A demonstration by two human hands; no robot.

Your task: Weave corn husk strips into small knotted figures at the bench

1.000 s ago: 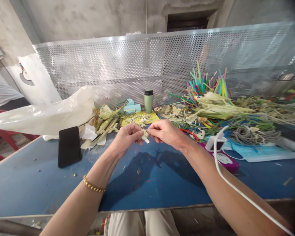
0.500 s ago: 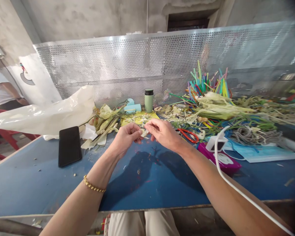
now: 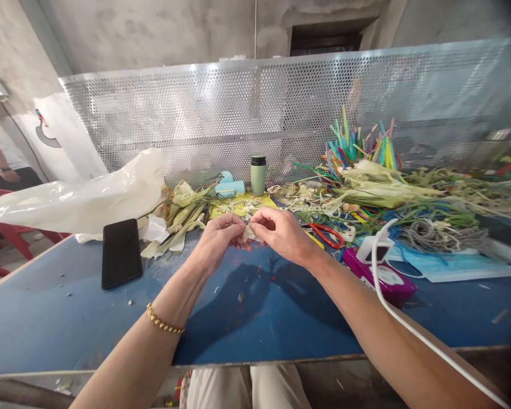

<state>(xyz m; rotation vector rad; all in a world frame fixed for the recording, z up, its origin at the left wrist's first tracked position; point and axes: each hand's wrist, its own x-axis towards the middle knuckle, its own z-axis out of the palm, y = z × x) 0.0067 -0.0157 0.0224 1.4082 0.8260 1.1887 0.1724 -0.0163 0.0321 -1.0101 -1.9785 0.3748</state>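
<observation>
A small pale piece of corn husk (image 3: 248, 233) is pinched between my two hands above the blue table. My left hand (image 3: 220, 237) has its thumb and index finger closed on the left side of it. On the other side, my right hand (image 3: 280, 233) pinches it with thumb and forefinger, the remaining fingers curled under. The fingertips partly hide the piece, so its full shape does not show. Just behind the hands lies a yellow sheet (image 3: 221, 209) strewn with husk scraps. Red-handled scissors (image 3: 330, 236) rest to the right of my right hand.
A black phone (image 3: 121, 254) and a cream plastic sheet (image 3: 85, 199) lie left. Corn husks (image 3: 378, 184), coloured pipe cleaners (image 3: 361, 142), grey cord (image 3: 438, 233) and a purple box (image 3: 385, 275) with a white cable fill the right. A green cup (image 3: 258, 176) stands behind, before a perforated metal panel (image 3: 221, 119).
My hands have drawn slightly closer together, and my right fingers have shifted their pinch on the husk piece. At the far left, a person's arm has moved.
</observation>
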